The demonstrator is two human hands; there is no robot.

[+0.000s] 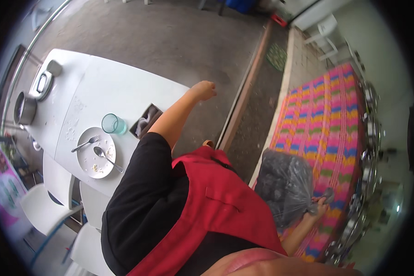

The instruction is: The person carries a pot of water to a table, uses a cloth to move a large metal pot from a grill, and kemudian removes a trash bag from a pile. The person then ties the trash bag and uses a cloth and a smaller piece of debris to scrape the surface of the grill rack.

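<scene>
My left hand (204,90) hangs past the edge of a white table (131,82), its fingers curled; no object shows in it, though its palm is hidden. My right hand (318,207) grips the gathered, knotted neck of a dark translucent plastic bag (284,184). The bag is bulky with dark contents and hangs beside a table under a bright patterned cloth (317,124). On the white table, a white plate (86,164) holds a fork (86,143), a spoon (107,158) and food crumbs. A teal glass (114,124) stands near it, beside a dark box with grey cloth (145,120).
White chairs (38,207) stand at the lower left. A grey pot (26,109) and small containers (45,84) are at the white table's far end. Metal serving dishes (372,134) line the patterned cloth's far side. A raised kerb (243,89) crosses the floor between the tables.
</scene>
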